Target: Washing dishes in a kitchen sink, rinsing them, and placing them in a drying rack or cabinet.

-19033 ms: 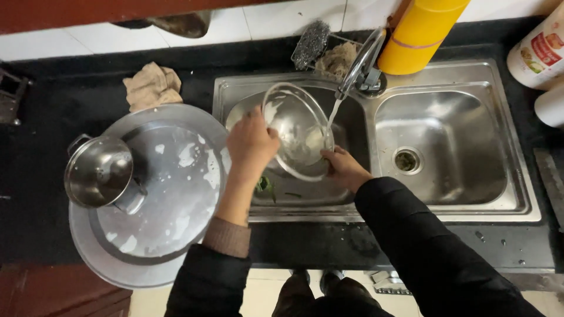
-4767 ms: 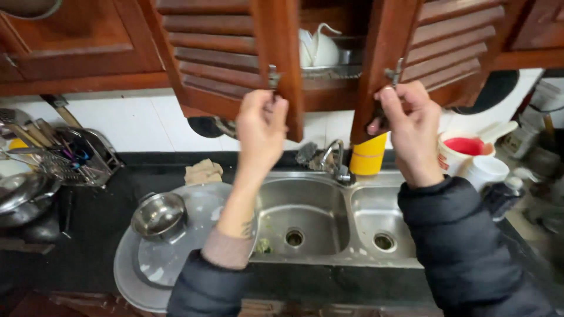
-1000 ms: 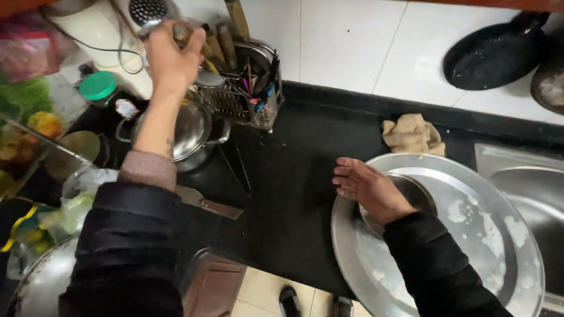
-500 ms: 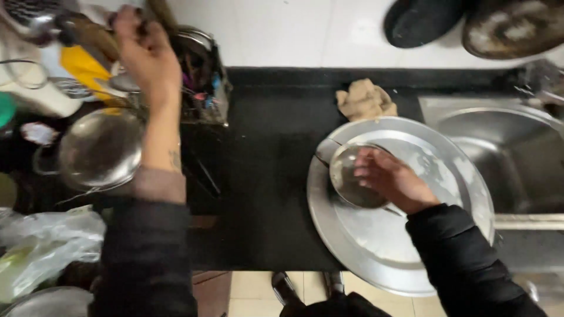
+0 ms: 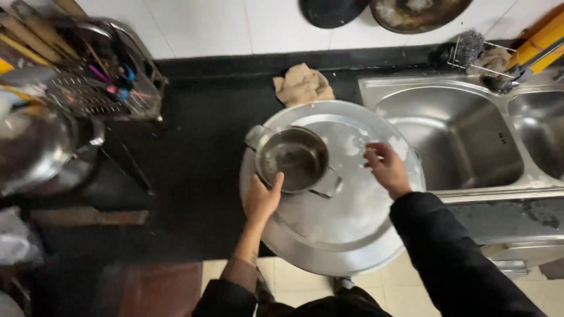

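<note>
Gripping the near rim of a small steel pot [image 5: 294, 158], the left hand [image 5: 261, 199] sits just left of the frame's centre, thumb hooked over the edge and fingers curled underneath. The pot stands upright on a big round steel tray [image 5: 335, 235] that fills the middle of the frame — its surface streaked with white suds. Two stubby handles stick out of the pot, one toward the upper left, one toward the lower right. Inside it looks wet and dark; what is in there I cannot tell.

The right hand [image 5: 385, 167] hovers over the tray just right of the pot, fingers loosely spread and slightly bent, holding nothing and apart from the pot. Its dark sleeve [image 5: 446, 252] runs down to the lower right corner.

The tray rests on the black desk [image 5: 194, 147], its right edge overlapping the rim of a steel double sink [image 5: 452, 141]. A crumpled beige cloth [image 5: 302, 85] lies just above the tray, against the back wall. At the upper left stands a wire rack [image 5: 100, 76] crowded with utensils, and a shiny bowl [image 5: 32, 147] sits below it — blurred. At the upper right, a scouring pad [image 5: 470, 47] lies in a small wire holder.
</note>
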